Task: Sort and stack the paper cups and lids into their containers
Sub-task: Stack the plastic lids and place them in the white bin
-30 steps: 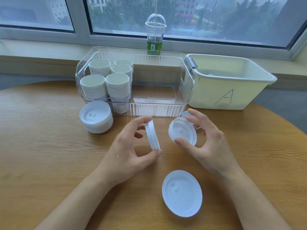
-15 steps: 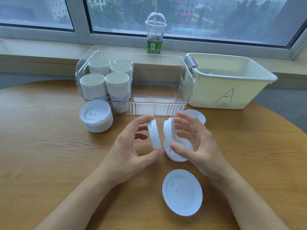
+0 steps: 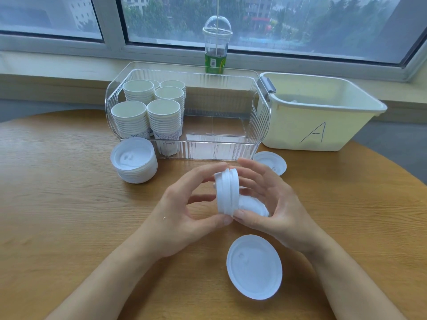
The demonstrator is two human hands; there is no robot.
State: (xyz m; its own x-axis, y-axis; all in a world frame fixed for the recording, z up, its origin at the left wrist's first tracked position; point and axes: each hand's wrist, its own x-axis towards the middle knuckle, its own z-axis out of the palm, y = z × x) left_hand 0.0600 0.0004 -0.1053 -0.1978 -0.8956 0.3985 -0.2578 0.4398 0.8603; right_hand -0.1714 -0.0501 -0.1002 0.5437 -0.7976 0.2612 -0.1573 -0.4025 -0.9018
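Note:
My left hand [image 3: 184,211] and my right hand [image 3: 275,204] together hold a small stack of white lids [image 3: 226,190] on edge above the table's middle, thumbs below and fingers on top. Another lid [image 3: 256,206] lies on the table under my right palm, partly hidden. One loose lid [image 3: 254,266] lies flat near the front. A further lid [image 3: 271,162] sits by the clear bin's front right corner. A stack of lids [image 3: 134,160] stands at the left. Several stacks of paper cups [image 3: 147,112] fill the left part of the clear bin [image 3: 219,153].
A cream tub marked A [image 3: 323,125] stands right of the clear bin. A clear domed drink cup [image 3: 216,45] with a green label sits on the window sill behind. The round wooden table [image 3: 57,204] curves away at right and left.
My right hand brought its lid leftward against the lids in my left hand; both hands now hold them pressed together as one stack.

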